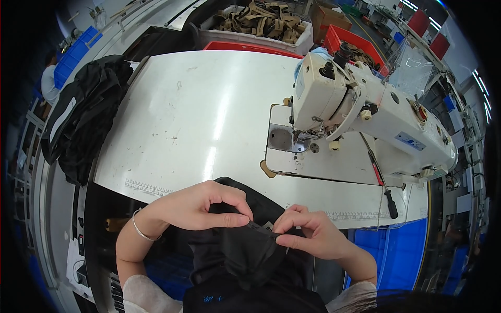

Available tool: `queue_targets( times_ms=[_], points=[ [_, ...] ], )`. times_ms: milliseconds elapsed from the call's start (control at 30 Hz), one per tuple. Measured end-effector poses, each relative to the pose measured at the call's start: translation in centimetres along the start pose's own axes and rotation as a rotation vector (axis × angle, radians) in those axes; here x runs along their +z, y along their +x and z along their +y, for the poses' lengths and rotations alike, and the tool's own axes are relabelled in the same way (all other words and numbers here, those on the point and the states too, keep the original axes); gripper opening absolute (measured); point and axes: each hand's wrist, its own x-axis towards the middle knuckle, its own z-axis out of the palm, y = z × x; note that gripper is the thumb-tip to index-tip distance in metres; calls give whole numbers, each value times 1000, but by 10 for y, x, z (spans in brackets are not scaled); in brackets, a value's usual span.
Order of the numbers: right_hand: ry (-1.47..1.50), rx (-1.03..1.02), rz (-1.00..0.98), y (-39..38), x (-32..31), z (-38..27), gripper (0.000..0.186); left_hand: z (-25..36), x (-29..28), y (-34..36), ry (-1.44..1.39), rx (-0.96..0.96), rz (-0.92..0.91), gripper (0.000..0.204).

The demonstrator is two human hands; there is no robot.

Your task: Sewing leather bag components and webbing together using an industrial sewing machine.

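Observation:
Both my hands pinch the edge of a black fabric piece (250,255) that hangs down over my lap at the table's front edge. My left hand (211,206) grips it between thumb and forefinger, with a bangle on that wrist. A short gap to the right, my right hand (308,232) pinches the same edge with thumb and fingers. A small white label (269,226) shows between the hands. Part of the black fabric lies up on the table's front edge behind my hands. The white sewing machine (360,104) stands beyond my right hand, untouched.
A white table (172,104) with a ruler strip along its front spreads ahead. A black fabric pile (88,109) hangs over its left side. A screwdriver (389,201) lies right of the machine's plate. Bins of brown straps (261,23) stand behind; a blue bin (402,255) sits below right.

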Motion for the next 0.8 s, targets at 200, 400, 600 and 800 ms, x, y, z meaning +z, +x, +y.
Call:
queue_targets(
  times_ms=[200, 400, 600, 800],
  points=[
    [121, 21, -29, -3, -3, 3, 16, -2, -4, 0, -8, -20, -1, 19],
    [-20, -44, -171, -3, -16, 3, 23, 3, -24, -7, -7, 0, 34, 17],
    [-239, -217, -347, 11, -12, -1, 18, 32, -40, -7, 206, 158, 54, 18],
    [-1243, -886, -9, 39, 12, 14, 14, 73, -41, 20, 751, 247, 46, 43]
  ],
)
